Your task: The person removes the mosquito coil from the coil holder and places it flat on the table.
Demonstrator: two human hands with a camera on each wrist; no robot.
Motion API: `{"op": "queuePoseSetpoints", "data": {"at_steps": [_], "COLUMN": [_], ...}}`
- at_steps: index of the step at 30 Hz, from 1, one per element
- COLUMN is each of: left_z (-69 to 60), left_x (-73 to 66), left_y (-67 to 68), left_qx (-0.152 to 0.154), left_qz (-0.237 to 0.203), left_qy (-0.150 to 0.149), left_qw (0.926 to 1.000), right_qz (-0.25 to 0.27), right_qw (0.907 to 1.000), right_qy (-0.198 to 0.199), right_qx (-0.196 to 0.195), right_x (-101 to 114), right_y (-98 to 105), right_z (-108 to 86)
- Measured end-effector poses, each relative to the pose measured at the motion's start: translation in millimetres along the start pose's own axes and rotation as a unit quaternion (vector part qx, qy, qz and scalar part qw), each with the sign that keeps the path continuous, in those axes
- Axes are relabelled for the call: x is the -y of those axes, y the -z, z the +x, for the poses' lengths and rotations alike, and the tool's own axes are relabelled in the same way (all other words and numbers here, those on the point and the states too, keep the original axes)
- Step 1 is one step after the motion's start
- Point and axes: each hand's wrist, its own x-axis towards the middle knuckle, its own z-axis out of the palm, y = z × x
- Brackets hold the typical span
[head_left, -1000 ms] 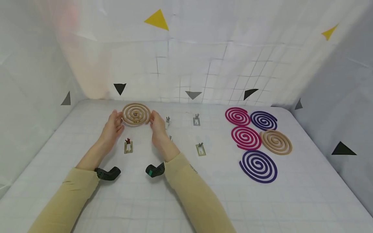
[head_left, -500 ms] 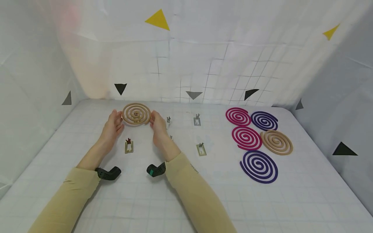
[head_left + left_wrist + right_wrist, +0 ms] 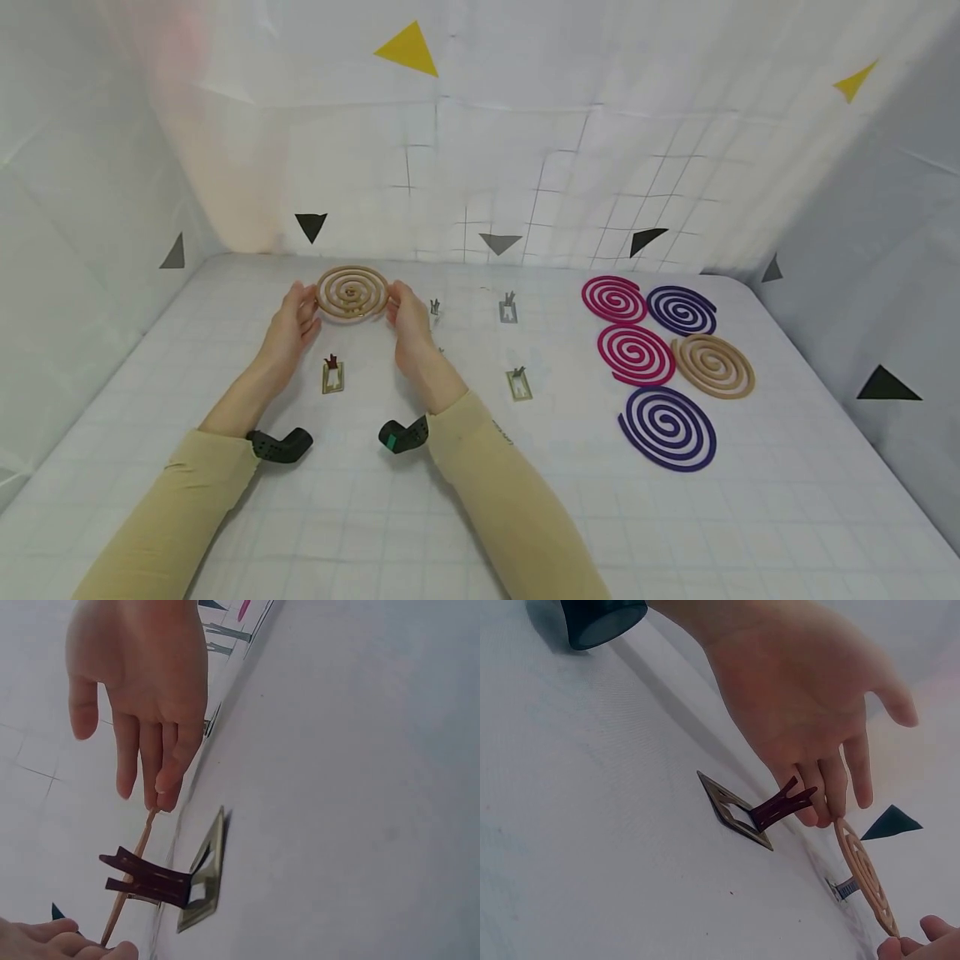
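Note:
A tan mosquito coil (image 3: 327, 293) lies almost flat above the table at the far left, over a metal stand (image 3: 845, 889) that shows beneath it in the right wrist view. My left hand (image 3: 283, 333) touches the coil's left rim with extended fingertips, thumb spread away in the right wrist view. On the opposite rim rest the fingertips of my right hand (image 3: 412, 333), its fingers mostly straight in the left wrist view. Whether the stand's prong bears the coil at its centre I cannot tell. Nearer me is a stand with a red-brown forked prong (image 3: 333, 375).
Further stands, a silvery one (image 3: 508, 311) and a brass-framed one (image 3: 519, 384), are right of my hands; others are partly hidden by my right hand. At right lie pink coils (image 3: 636, 354), purple coils (image 3: 666, 427) and another tan coil (image 3: 712, 367). White sheeting (image 3: 262, 150) surrounds the table.
The tan coil's near edge looks slightly higher, so the coil appears a little flatter. Both hands stay almost in place at its rim.

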Motion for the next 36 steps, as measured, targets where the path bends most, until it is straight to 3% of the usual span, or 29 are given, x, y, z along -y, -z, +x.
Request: {"op": "queuePoseSetpoints", "data": {"at_steps": [16,31,36], "left_z": [-3.3,-5.6,-6.7], "left_x": [-4.2,-8.1,-11.1], "left_y": [-1.5,-4.8,-5.9], "left_qx": [0.008,0.014,0.013], "left_qz": [0.006,-0.006,-0.009], "left_qy": [-0.005,0.0,0.0], "left_qw": [0.9999,0.9999,0.9999], "right_qz": [-0.018,0.002,-0.045], "right_qw": [0.9998,0.9997,0.9984], "right_qy": [0.011,0.026,0.032], "right_qx": [0.005,0.0,-0.01], "right_x": [7.0,11.6,14.9], "right_y": [-0.2,2.0,-0.3], "right_z": [-2.3,-2.0,-7.5]}}
